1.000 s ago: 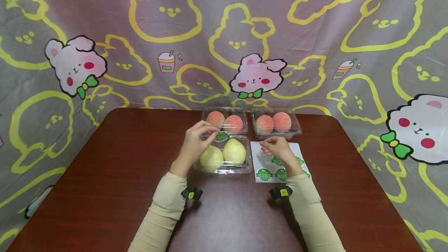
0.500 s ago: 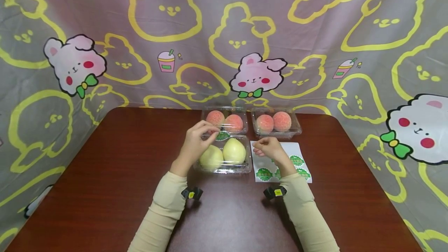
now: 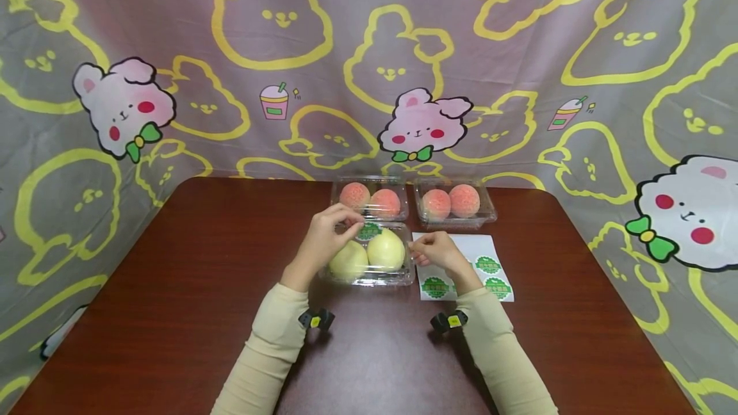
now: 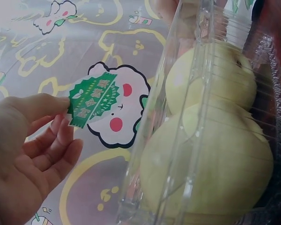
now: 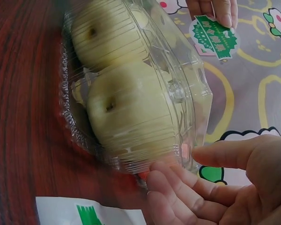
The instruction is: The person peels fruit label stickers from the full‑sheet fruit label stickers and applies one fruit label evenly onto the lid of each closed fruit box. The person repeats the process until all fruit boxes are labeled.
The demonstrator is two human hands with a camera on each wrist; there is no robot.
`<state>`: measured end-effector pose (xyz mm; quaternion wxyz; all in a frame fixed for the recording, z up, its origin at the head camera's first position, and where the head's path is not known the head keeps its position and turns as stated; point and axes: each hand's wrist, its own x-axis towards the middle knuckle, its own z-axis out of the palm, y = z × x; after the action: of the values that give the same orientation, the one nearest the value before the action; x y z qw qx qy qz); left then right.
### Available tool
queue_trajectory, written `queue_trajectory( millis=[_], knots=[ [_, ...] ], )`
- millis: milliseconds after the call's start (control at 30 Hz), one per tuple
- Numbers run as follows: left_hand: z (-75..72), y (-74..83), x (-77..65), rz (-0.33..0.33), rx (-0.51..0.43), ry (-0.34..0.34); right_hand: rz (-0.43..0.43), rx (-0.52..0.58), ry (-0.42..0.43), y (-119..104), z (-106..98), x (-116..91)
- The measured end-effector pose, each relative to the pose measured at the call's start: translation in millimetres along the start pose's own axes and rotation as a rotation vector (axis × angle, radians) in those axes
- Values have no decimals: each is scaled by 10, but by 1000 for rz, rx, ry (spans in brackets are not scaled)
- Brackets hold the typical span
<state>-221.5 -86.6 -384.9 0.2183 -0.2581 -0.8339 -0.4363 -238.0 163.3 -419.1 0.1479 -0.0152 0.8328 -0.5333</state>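
Observation:
Between the thumb and finger of my left hand (image 3: 325, 235), a green sticker (image 4: 94, 99) with a scalloped edge and pale lettering is pinched. It hangs over the back of a clear plastic box (image 3: 403, 279), lidded, with two pale yellow-green fruits (image 4: 208, 159) inside. My right hand (image 3: 442, 253) is at the box's right end, thumb and fingers apart and loosely bent around its corner. The right wrist view puts the fingertips against or just short of the plastic; I cannot tell which. Under the right hand lies a white sheet (image 3: 475, 245) bearing several green stickers (image 3: 487, 265).
Two more clear boxes stand behind: the left box (image 3: 337, 213) and the right box (image 3: 490, 215), each with two pink peach-like fruits (image 3: 464, 200). Everything sits on a dark red-brown table (image 3: 230, 242). A patterned curtain (image 3: 369, 43) closes off the back and sides.
The right hand has moved left from above the sticker sheet to the box's right end, uncovering more stickers. The left hand, still pinching its sticker, has shifted only slightly.

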Motion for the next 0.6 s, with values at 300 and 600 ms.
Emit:
queue_trajectory(
  millis=[300, 600],
  knots=[
    [14, -13, 2, -8, 7, -50, 40, 34, -22, -17, 23, -13],
    [20, -21, -10, -76, -34, -140, 44, 46, -27, 5, 22, -5]
  ],
)
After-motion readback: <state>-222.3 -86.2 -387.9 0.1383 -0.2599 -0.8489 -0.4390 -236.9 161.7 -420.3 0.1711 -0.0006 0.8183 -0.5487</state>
